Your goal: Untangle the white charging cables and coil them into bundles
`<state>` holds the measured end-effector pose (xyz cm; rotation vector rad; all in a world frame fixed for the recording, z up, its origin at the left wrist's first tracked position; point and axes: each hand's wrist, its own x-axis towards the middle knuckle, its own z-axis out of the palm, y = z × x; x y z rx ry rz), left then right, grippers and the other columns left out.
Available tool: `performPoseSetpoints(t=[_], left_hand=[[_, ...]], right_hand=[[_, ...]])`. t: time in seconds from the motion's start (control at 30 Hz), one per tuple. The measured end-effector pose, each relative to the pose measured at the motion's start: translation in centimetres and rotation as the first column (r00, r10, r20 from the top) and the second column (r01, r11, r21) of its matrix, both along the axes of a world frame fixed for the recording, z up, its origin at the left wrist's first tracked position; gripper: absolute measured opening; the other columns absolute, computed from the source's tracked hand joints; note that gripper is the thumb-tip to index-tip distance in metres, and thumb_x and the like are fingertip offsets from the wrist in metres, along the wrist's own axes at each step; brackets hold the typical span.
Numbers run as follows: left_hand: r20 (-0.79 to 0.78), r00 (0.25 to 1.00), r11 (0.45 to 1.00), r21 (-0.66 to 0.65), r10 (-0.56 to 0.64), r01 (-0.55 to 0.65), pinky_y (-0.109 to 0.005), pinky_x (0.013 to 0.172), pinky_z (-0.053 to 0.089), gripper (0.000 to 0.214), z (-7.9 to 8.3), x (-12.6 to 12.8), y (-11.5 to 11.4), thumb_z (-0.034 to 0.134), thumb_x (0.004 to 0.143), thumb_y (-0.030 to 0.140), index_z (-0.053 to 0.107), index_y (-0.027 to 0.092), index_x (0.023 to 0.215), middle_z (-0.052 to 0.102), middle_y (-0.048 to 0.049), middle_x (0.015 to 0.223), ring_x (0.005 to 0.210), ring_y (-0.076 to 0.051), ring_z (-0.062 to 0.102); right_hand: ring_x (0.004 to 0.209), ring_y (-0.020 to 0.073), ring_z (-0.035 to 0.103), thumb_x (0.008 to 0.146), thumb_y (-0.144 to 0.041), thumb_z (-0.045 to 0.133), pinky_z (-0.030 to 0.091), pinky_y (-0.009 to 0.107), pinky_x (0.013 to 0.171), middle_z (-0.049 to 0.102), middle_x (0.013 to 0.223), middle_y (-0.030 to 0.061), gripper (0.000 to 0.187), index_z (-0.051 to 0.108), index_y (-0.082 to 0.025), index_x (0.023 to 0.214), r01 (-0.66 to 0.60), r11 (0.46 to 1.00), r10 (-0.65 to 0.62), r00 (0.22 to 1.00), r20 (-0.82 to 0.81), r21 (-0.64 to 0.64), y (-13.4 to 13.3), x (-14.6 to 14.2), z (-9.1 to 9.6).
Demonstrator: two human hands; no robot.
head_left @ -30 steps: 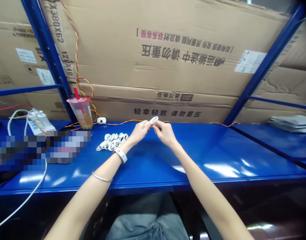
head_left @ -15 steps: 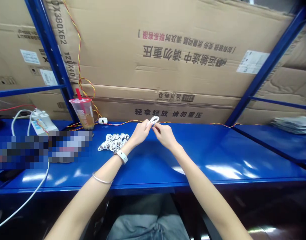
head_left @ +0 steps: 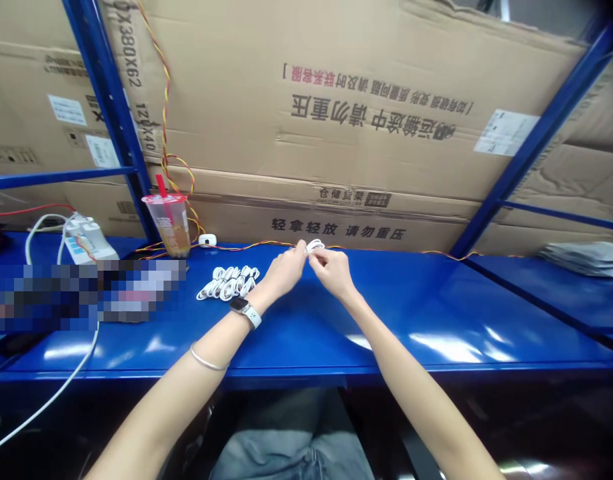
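White-strapped smartwatch (head_left: pixel 245 312), thin silver bangle (head_left: pixel 206 365), both on the left arm (head_left: pixel 186 393), faded blue jeans (head_left: pixel 291 457)

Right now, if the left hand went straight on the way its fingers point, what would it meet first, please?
Probably the white cable loop pinched by the right hand, just ahead of the left hand; depth is unclear from here.

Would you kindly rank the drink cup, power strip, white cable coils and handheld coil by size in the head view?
1. white cable coils
2. power strip and drink cup: too alike to rank
3. handheld coil
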<state>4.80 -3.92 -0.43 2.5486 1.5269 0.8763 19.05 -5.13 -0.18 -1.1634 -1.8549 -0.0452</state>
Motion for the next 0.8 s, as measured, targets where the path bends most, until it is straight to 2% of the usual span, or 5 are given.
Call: performPoseSetpoints(t=[0.17, 0.37, 0.5, 0.63, 0.8], left_hand=[[-0.192, 0.981, 0.999, 0.024, 0.029, -0.025, -0.029, 0.073, 0.047, 0.032, 0.0, 0.3, -0.8, 0.024, 0.100, 0.028, 0.045, 0.020, 0.123, 0.066, -0.0117, 0.110, 0.090, -0.021, 0.068], [-0.201, 0.977, 0.991, 0.096, -0.076, 0.097, -0.029, 0.071, 0.048, 0.032, -0.2, -0.4, 0.1, 0.026, 0.101, 0.031, 0.053, 0.019, 0.114, 0.067, -0.0110, 0.105, 0.092, -0.023, 0.067], [-0.183, 0.966, 0.974, 0.104, -0.182, 0.204, -0.029, 0.076, 0.048, 0.030, -0.3, -1.0, 1.0, 0.030, 0.100, 0.032, 0.054, 0.018, 0.111, 0.067, -0.0105, 0.109, 0.097, -0.022, 0.065], [-0.133, 0.952, 0.957, 0.057, -0.274, 0.284, -0.030, 0.081, 0.048, 0.029, -0.4, -1.4, 1.3, 0.033, 0.100, 0.035, 0.056, 0.018, 0.107, 0.067, -0.0090, 0.112, 0.102, -0.022, 0.064], [-0.120, 0.946, 0.952, 0.010, -0.301, 0.304, -0.030, 0.080, 0.048, 0.027, -0.4, -1.4, 1.1, 0.036, 0.099, 0.035, 0.057, 0.018, 0.104, 0.068, -0.0090, 0.110, 0.100, -0.022, 0.065]], right_hand=[[0.050, 0.0125, 0.042, 0.080, -0.027, 0.045, 0.026, 0.025, 0.056, 0.050, 0.051, 0.0004, 0.024, 0.049, -0.019, 0.058, 0.088, 0.996, -0.088, 0.993, 0.085, 0.001, 0.2, 0.4, 0.0], [0.052, 0.0151, 0.047, 0.084, -0.028, 0.047, 0.022, 0.027, 0.055, 0.055, 0.054, 0.0030, 0.028, 0.050, -0.019, 0.057, 0.170, 0.985, -0.172, 0.958, 0.230, 0.027, 0.2, 0.7, 0.1], [0.056, 0.0158, 0.049, 0.086, -0.026, 0.046, 0.022, 0.028, 0.056, 0.060, 0.060, 0.0042, 0.025, 0.057, -0.019, 0.065, 0.147, 0.988, -0.156, 0.938, 0.311, 0.052, 0.1, 1.1, 0.2], [0.063, 0.0167, 0.051, 0.090, -0.026, 0.045, 0.023, 0.029, 0.059, 0.063, 0.069, 0.0066, 0.025, 0.062, -0.018, 0.073, 0.091, 0.990, -0.128, 0.894, 0.428, 0.107, 0.0, 1.6, 0.3], [0.070, 0.0179, 0.050, 0.092, -0.025, 0.044, 0.027, 0.029, 0.062, 0.060, 0.071, 0.0061, 0.025, 0.061, -0.019, 0.074, 0.045, 0.995, -0.082, 0.878, 0.472, 0.090, -0.1, 2.0, 0.6]])
